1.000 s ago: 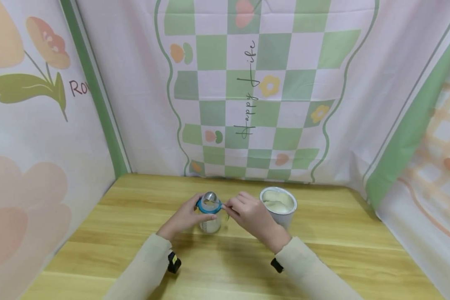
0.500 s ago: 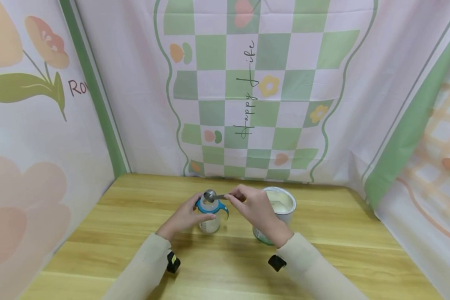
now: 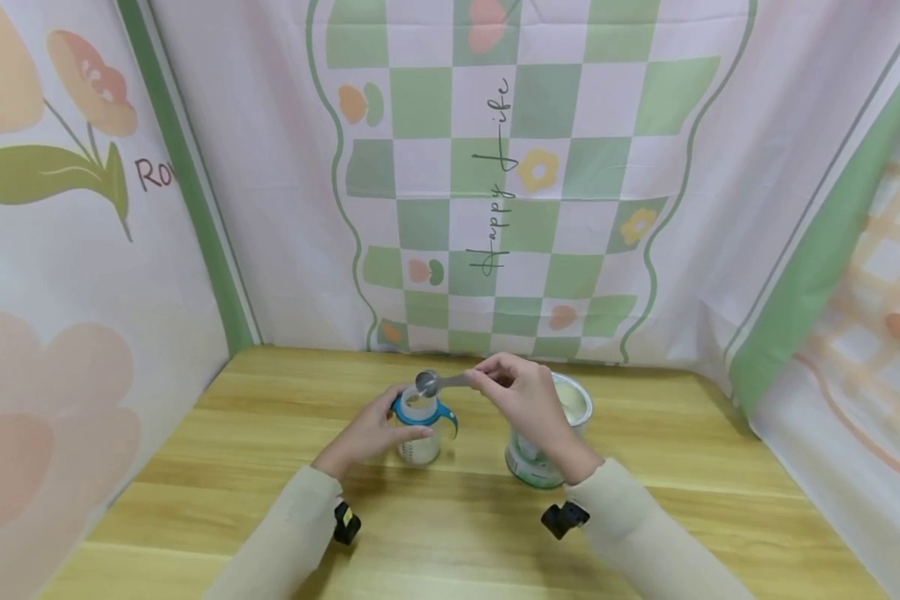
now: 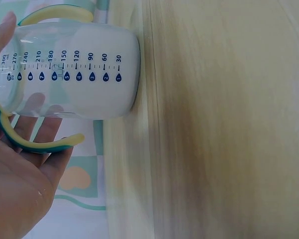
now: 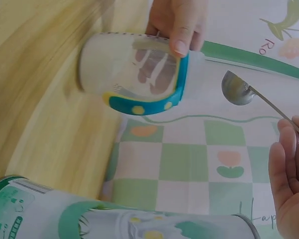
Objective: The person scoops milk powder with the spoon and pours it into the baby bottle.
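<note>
One each: bottle [image 3: 422,451], spoon [image 3: 444,382], tin [image 3: 532,468]

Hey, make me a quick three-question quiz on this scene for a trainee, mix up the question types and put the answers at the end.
1. Which hand holds the metal scoop?
2. True or false: the tin next to the baby bottle has a lid on it.
3. Fill in the blank: on the bottle's millilitre scale, the printed number nearest the base is ___.

Key
1. The right hand; the left hand holds the bottle.
2. False: its top is open, with pale contents showing.
3. 30.
</note>
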`<state>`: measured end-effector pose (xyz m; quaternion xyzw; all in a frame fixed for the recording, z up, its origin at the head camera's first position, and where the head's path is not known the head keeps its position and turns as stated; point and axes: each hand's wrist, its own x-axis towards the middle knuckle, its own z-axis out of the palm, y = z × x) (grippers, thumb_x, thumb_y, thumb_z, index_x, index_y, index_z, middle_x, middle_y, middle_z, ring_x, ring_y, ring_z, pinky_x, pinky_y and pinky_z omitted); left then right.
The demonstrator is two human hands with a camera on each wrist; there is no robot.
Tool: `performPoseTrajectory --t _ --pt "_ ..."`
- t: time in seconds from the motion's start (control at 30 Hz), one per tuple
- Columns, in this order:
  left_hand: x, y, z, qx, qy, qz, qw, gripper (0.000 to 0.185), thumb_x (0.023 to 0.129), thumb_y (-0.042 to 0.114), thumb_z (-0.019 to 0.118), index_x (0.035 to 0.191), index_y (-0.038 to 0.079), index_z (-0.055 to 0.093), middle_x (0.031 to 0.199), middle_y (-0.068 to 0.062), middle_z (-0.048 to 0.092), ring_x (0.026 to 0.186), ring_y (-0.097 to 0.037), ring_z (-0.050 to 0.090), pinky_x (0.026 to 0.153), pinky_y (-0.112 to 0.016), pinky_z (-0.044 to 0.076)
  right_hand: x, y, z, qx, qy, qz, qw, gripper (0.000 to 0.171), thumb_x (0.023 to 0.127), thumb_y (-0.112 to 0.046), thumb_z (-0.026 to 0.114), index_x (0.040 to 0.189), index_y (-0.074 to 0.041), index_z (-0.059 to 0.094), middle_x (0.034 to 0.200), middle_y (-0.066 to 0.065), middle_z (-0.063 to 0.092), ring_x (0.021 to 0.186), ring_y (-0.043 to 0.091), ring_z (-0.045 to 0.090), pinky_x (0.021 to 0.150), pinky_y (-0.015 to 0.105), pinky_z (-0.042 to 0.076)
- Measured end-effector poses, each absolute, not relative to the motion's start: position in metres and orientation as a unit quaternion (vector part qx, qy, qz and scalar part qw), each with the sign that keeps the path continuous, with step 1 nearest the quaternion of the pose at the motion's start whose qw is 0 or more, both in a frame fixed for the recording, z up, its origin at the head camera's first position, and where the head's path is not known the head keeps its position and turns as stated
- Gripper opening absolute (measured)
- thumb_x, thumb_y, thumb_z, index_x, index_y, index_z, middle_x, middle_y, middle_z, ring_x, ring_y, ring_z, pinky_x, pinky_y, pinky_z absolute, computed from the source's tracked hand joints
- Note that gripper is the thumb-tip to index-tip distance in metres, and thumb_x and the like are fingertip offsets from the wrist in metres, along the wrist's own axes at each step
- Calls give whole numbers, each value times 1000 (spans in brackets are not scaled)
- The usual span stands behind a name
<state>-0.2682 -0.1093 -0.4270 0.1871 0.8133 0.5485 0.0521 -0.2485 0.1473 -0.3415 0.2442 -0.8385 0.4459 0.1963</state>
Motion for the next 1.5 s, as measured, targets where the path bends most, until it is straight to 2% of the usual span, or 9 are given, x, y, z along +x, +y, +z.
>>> performPoseTrajectory --t 0.33,0.57,0.77,1.07,1.3,1.5 --pt "-267 -108 -423 184 824 533 49 72 86 33 82 147 20 46 138 -4 57 134 -27 47 111 -56 32 -247 162 -332 200 -824 512 138 26 95 -40 70 95 -14 74 84 1 73 74 19 67 62 29 52" --pt "-269 -108 -424 178 835 519 49 77 83 40 84 146 19 46 136 -2 58 133 -27 48 110 -53 36 -247 175 -330 176 -823 525 128 31 95 -41 70 96 -10 74 84 3 73 75 20 65 62 28 50" --pt "-269 -108 -423 178 839 512 45 78 81 41 84 146 19 46 138 -6 57 131 -27 50 109 -54 37 -248 187 -329 179 -819 526 140 27 96 -35 70 97 -8 74 83 2 72 74 27 66 62 26 51" --pt "-271 -107 -424 181 845 501 32 79 79 42 86 144 18 48 134 -3 59 125 -23 54 105 -52 41 -226 194 -305 182 -820 516 168 18 98 -12 67 95 6 70 80 11 71 67 11 64 63 24 54" --pt "-272 -104 -420 194 851 487 22 81 81 40 86 147 17 45 134 -3 58 123 -24 55 103 -50 43 -235 212 -316 171 -823 507 190 20 97 -19 69 94 1 72 80 12 71 69 15 65 63 24 54" --pt "-274 -100 -414 202 852 484 12 84 83 48 81 150 16 43 143 -5 52 129 -29 51 104 -51 42 -245 231 -327 158 -823 499 219 25 97 -27 70 93 -3 73 81 13 70 70 25 66 61 23 53"
